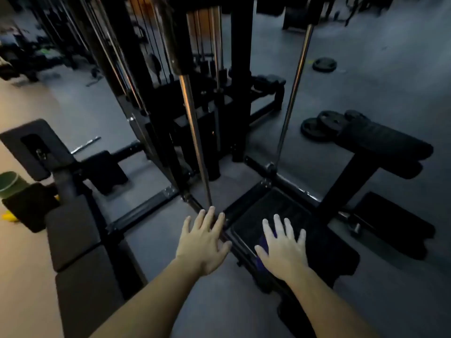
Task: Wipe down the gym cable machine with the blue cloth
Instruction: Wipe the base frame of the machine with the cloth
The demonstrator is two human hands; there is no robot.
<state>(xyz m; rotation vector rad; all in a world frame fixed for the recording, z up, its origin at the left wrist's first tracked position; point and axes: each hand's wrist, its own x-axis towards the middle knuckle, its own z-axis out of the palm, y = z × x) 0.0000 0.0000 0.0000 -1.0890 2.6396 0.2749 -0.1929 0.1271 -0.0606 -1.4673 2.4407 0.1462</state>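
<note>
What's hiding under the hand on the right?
A blue cloth peeks out beneath the right hand, pressed flat on the machine's black footplate. Most of the cloth is covered by the palm, so its full shape can't be seen.

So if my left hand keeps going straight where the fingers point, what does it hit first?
Most likely the chrome guide rod. The left hand is spread flat, fingertips just short of the rod's lower end where it meets the black base frame. Depth is unclear, so it might touch the frame first.

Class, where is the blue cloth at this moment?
In the head view, the blue cloth is low and right of centre, pressed under the flat right hand on the machine's black footplate.
</note>
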